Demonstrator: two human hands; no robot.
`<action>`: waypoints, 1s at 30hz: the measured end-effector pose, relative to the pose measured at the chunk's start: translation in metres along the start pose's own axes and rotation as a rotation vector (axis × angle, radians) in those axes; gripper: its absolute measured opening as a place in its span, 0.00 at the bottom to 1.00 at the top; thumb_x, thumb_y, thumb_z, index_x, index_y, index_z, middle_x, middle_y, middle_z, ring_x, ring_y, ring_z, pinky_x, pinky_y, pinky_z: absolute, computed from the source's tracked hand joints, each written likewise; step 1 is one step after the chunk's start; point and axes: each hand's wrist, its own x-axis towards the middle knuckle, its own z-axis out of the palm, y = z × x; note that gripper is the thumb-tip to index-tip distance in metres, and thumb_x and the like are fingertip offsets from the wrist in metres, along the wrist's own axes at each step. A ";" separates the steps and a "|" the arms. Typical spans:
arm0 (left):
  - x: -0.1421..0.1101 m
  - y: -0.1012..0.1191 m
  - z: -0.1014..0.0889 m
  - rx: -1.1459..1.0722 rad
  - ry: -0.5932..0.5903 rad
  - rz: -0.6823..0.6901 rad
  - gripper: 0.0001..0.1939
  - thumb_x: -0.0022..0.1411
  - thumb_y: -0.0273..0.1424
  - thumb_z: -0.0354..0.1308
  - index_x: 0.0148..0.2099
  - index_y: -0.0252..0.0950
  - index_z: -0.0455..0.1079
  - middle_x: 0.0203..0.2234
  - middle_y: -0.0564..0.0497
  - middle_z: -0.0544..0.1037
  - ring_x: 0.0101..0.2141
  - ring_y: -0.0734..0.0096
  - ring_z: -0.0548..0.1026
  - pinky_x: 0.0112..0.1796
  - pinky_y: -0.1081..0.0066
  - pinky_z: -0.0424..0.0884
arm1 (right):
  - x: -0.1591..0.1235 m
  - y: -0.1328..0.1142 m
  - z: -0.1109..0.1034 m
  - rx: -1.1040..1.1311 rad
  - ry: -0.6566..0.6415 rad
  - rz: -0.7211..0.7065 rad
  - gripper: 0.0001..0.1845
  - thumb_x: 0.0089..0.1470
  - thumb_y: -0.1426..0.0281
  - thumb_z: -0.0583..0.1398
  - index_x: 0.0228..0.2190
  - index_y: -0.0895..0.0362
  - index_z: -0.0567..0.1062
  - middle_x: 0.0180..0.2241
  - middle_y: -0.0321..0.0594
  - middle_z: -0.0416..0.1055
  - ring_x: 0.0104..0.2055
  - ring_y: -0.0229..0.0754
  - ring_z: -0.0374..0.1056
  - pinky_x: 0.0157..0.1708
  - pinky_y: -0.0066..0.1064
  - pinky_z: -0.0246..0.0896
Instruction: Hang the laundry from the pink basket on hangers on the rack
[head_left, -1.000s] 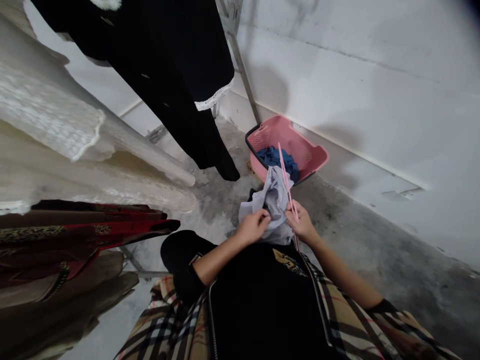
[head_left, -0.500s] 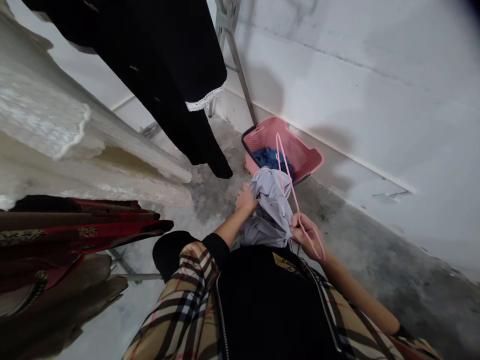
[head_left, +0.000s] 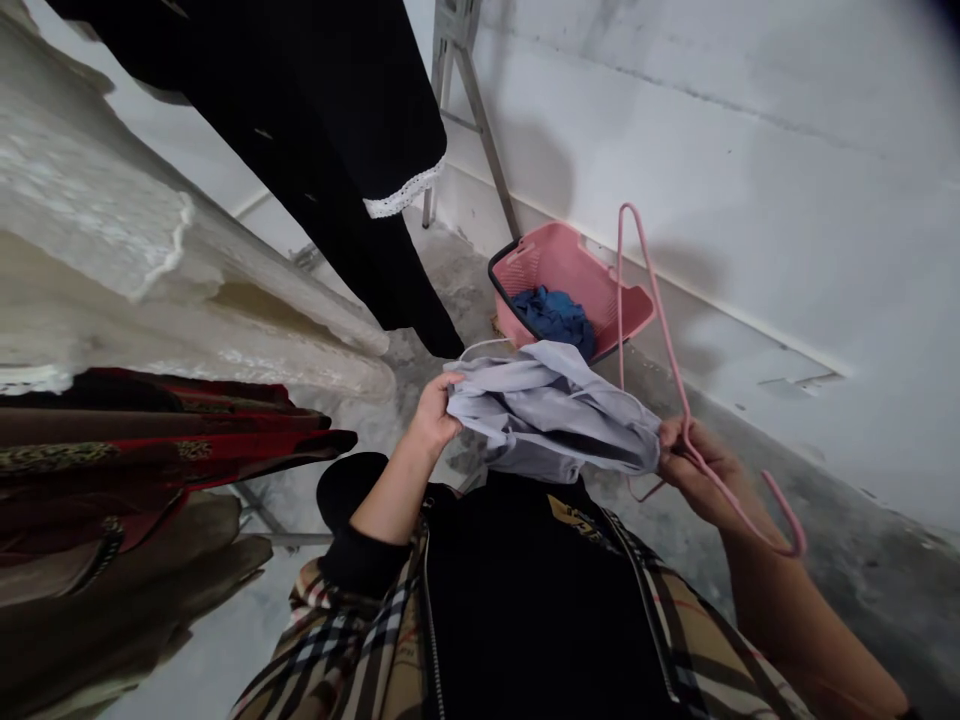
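A light grey garment (head_left: 544, 400) is stretched sideways between my two hands, in front of my body. My left hand (head_left: 436, 412) is closed on its left end, and a thin pale cord loops out near that side. My right hand (head_left: 701, 465) grips the garment's right end together with a pink clothes hanger (head_left: 670, 340). The hanger stands tilted, its hook (head_left: 787, 520) pointing toward me past the wrist. Which kind of garment it is, I cannot tell from the folds.
A pink laundry basket (head_left: 619, 300) with blue cloth (head_left: 555, 318) inside stands on the concrete floor by the white wall. Black clothing (head_left: 322, 130), white lacy garments (head_left: 112, 220) and red-and-brown ones (head_left: 187, 450) hang at the left. A metal rack leg (head_left: 487, 140) rises behind the basket.
My hands have moved apart, pulling the bunched grey garment out wide. My right hand has gone right with the hanger, and my left hand slightly left.
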 end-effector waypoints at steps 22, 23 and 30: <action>-0.108 -0.021 0.016 -0.218 0.068 0.159 0.17 0.45 0.34 0.73 0.36 0.33 0.75 0.27 0.51 0.81 0.26 0.72 0.77 0.32 0.74 0.74 | -0.016 -0.045 -0.035 -0.579 -0.471 0.126 0.28 0.58 0.46 0.50 0.27 0.55 0.73 0.22 0.36 0.63 0.24 0.36 0.58 0.23 0.28 0.55; -0.111 -0.021 0.018 -0.215 0.066 0.180 0.17 0.44 0.35 0.73 0.36 0.33 0.75 0.27 0.52 0.81 0.26 0.72 0.77 0.32 0.74 0.74 | -0.013 -0.044 -0.030 -0.598 -0.474 0.123 0.28 0.59 0.47 0.49 0.27 0.55 0.74 0.22 0.36 0.63 0.24 0.36 0.58 0.24 0.27 0.55; -0.129 -0.031 0.043 -0.165 -0.018 0.192 0.21 0.42 0.38 0.74 0.37 0.34 0.76 0.27 0.51 0.81 0.29 0.69 0.78 0.36 0.70 0.74 | 0.009 -0.025 0.035 -0.579 -0.445 -0.045 0.26 0.63 0.53 0.46 0.29 0.56 0.74 0.24 0.36 0.67 0.27 0.36 0.61 0.27 0.27 0.54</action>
